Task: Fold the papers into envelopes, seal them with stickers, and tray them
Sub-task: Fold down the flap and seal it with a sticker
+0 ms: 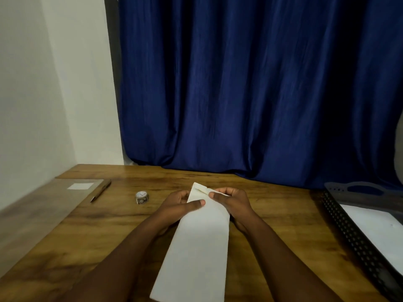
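Observation:
A long white paper (196, 253), folded lengthwise, lies on the wooden table (87, 225) and runs from the near edge toward the middle. My left hand (176, 207) holds its far left side with the thumb pressed on top. My right hand (233, 202) pinches the far right corner, which is bent inward. A small roll of stickers (142, 197) stands on the table left of my hands. A dark perforated tray (353, 236) sits at the right with a white sheet (375, 227) inside it.
A pen (100, 191) lies at the back left beside a flat brown board (50, 203) bearing a small white label (80, 186). A blue curtain (250, 94) hangs behind the table, and a white wall (43, 94) closes the left side.

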The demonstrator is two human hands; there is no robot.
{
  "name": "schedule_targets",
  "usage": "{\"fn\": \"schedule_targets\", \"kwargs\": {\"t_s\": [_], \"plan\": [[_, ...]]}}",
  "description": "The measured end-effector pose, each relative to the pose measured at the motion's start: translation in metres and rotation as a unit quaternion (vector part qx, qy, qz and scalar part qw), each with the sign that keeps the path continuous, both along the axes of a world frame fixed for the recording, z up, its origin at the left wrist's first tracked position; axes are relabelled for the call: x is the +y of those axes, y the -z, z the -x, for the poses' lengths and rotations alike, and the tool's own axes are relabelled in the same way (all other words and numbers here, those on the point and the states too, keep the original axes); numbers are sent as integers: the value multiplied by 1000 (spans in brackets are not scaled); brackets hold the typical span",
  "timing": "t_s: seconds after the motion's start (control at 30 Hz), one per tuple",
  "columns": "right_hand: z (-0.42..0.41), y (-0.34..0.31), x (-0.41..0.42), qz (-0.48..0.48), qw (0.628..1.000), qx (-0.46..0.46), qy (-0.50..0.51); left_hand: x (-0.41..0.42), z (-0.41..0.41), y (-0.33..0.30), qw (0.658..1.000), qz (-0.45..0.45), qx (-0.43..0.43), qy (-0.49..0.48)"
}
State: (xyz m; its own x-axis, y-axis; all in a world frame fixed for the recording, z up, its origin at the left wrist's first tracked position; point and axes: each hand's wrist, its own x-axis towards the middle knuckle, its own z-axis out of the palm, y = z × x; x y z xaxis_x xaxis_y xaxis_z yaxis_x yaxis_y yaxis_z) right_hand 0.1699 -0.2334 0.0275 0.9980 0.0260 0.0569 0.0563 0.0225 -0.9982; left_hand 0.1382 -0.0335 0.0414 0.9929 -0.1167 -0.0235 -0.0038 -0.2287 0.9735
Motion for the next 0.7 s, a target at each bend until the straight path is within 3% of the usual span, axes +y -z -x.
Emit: {"fn": "schedule_targets", "kwargs": {"t_s": [0.2,0.33,0.47,0.57,0.7], "plan": [[1,-4,-7,-61,995,-9,74,20,29,-23,986,-29,86,138],[3,-10,-12,-90,993,-4,80,31,46,-42,972,-167,43,158],[11,-16,-11,-95,995,-37,20,50,66,-68,967,-229,-67,86],[16,-20,-11,-49,994,-101,-9,70,74,-87,900,-382,-209,-18],[19,-17,-13,-1,992,-98,-84,90,96,-77,818,-463,-327,-97]]}}
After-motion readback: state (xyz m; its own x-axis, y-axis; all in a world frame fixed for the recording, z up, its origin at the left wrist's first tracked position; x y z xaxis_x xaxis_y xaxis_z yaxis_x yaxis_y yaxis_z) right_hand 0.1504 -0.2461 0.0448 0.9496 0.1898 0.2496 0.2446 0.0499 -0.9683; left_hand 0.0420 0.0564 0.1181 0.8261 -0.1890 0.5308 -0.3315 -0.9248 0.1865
